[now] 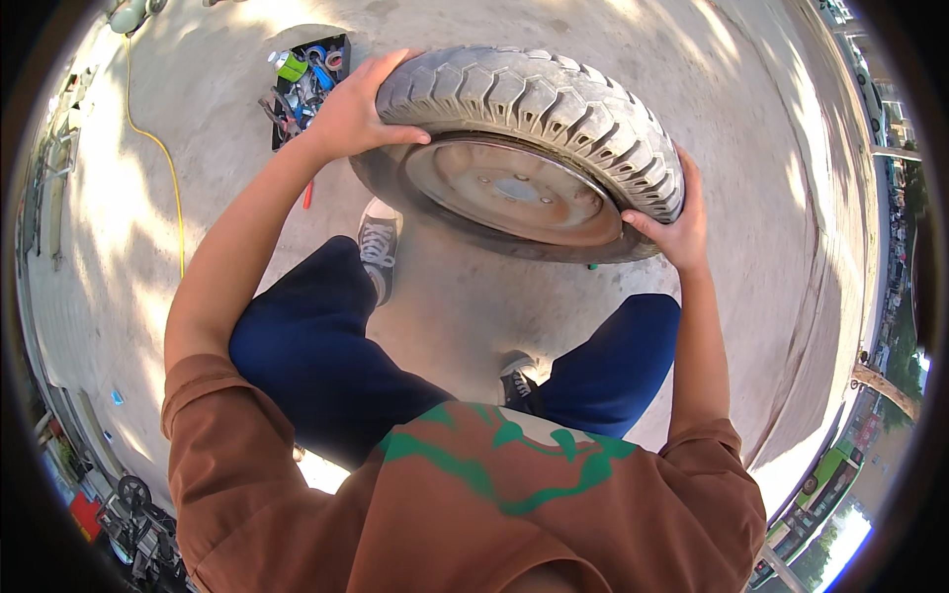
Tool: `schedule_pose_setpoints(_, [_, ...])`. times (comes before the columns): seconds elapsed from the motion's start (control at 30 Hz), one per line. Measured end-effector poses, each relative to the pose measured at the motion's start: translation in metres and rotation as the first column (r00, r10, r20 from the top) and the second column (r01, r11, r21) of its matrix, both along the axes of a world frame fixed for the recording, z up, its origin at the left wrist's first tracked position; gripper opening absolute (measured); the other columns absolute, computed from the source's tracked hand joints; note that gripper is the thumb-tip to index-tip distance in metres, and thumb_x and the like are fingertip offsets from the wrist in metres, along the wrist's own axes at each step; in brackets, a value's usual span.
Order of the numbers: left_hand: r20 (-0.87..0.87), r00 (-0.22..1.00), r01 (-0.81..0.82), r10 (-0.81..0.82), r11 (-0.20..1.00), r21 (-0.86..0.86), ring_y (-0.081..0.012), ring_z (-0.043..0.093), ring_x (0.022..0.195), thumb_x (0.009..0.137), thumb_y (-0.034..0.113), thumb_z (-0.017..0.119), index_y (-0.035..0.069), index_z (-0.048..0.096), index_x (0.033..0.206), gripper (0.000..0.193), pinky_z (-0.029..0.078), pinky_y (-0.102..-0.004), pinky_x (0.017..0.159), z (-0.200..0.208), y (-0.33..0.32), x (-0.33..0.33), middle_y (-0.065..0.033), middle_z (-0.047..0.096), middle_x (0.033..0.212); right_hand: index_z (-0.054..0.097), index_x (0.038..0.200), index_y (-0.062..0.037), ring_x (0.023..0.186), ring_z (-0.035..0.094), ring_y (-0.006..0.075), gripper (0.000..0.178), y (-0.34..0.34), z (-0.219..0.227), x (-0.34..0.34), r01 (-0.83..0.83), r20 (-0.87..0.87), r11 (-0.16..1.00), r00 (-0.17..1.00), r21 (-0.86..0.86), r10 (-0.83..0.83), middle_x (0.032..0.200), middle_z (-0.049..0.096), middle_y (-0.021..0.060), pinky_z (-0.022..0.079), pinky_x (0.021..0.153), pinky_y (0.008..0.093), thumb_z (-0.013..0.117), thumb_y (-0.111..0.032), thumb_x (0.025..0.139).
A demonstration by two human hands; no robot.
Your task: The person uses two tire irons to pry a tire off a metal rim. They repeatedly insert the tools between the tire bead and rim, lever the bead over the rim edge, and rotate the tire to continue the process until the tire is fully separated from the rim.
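Note:
A large, worn tyre (514,84) with deep tread stands tilted in front of me, mounted on a dusty, rusty wheel rim (514,190). My left hand (364,111) grips its upper left side, thumb along the sidewall and fingers over the tread. On the right edge, my right hand (682,222) clasps the tyre with its thumb on the sidewall and fingers behind. The tyre's lower side lies close above or on the ground between and beyond my feet; exact contact is hidden.
A black toolbox (341,47) full of tools and tape sits beyond my left hand. Near it lies a red-handled tool (307,195). A yellow hose (158,143) runs along the concrete floor (435,326) at left. Machinery (133,524) stands at lower left.

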State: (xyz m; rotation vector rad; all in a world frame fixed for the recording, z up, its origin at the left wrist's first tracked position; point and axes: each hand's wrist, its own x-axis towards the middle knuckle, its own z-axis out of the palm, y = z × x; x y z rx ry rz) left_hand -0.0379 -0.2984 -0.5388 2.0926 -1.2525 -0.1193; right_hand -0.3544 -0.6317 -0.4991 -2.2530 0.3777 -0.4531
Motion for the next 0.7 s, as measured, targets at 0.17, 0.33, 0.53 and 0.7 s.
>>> schedule_pose_setpoints(0.17, [-0.005,0.999,-0.044,0.044,0.999,0.004,-0.0302,0.061,0.124,0.067,0.047,0.093,0.018,0.052,0.145,0.092,0.049,-0.0398,0.105,0.005,-0.005,-0.003,-0.0111,0.062,0.136,0.05,0.145,-0.0036,0.121,0.066,0.0261,0.104,0.012,0.013,-0.002,0.067,-0.063,0.984,0.995,-0.167,-0.078,0.129,0.068,0.0165,0.052,0.105,0.0391,0.101,-0.03,0.058])
schedule_pose_setpoints(0.33, [-0.161,0.985,-0.045,0.065,0.991,0.128,-0.0258,0.066,0.12,0.07,0.042,0.093,0.013,0.053,0.143,0.088,0.049,-0.0381,0.104,0.021,-0.014,-0.004,-0.0118,0.068,0.13,0.051,0.147,-0.005,0.123,0.065,0.0276,0.109,0.004,0.026,0.0,0.105,-0.229,0.987,0.965,-0.124,-0.131,0.131,0.067,0.0169,0.051,0.105,0.0394,0.099,-0.046,0.058])
schedule_pose_setpoints(0.53, [-0.536,0.833,0.034,0.134,0.956,0.292,-0.0258,0.065,0.118,0.071,0.048,0.092,0.007,0.054,0.139,0.088,0.049,-0.0379,0.103,-0.044,-0.002,-0.028,-0.0148,0.069,0.126,0.055,0.145,-0.0046,0.125,0.063,0.0276,0.105,-0.016,-0.014,0.002,0.099,-0.5,0.97,0.866,0.221,0.025,0.132,0.067,0.0156,0.048,0.108,0.0385,0.096,-0.049,0.06])
schedule_pose_setpoints(0.7, [-0.62,0.761,0.071,0.188,0.927,0.369,-0.0254,0.064,0.119,0.072,0.047,0.092,0.006,0.051,0.141,0.09,0.048,-0.0379,0.104,-0.078,0.008,-0.054,-0.0155,0.069,0.125,0.058,0.144,-0.0115,0.121,0.063,0.0253,0.095,-0.024,-0.061,0.008,0.055,-0.532,0.953,0.838,0.298,0.118,0.129,0.069,0.0109,0.048,0.107,0.0374,0.096,-0.042,0.062])
